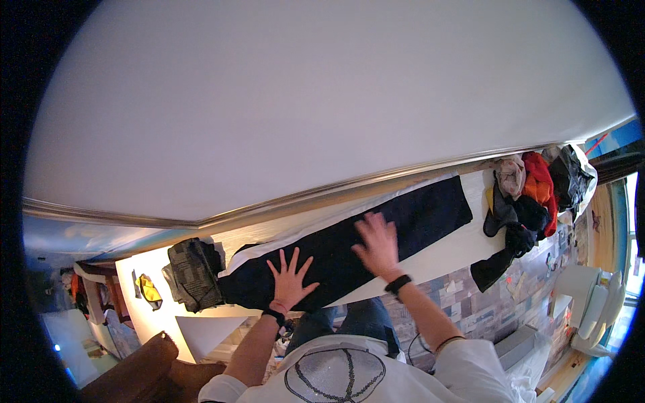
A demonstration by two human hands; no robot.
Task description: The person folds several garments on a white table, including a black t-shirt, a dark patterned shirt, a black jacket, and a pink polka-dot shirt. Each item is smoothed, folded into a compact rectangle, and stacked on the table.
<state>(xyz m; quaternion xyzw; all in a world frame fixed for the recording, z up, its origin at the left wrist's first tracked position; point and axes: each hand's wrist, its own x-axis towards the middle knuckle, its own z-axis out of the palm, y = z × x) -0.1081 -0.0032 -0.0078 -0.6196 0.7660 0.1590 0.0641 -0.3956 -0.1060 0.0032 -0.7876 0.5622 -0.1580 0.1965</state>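
Note:
Black trousers with a white side stripe (423,221) lie lengthwise and flat across a long pale table (484,249). My left hand (292,279) rests palm down on them near their wider left end, fingers spread. Over their middle is my right hand (377,244), palm down, slightly blurred, with its fingers apart; whether it touches the cloth I cannot tell. Neither hand grips anything. Just left of the trousers sits a folded dark patterned garment (194,274).
A pile of clothes (536,194), red, orange, black and pale, lies at the table's right end, a black piece hanging over the edge. A small yellow and black item (148,291) lies far left. A brown chair (141,370) stands lower left, a grey box (516,347) on the floor at right.

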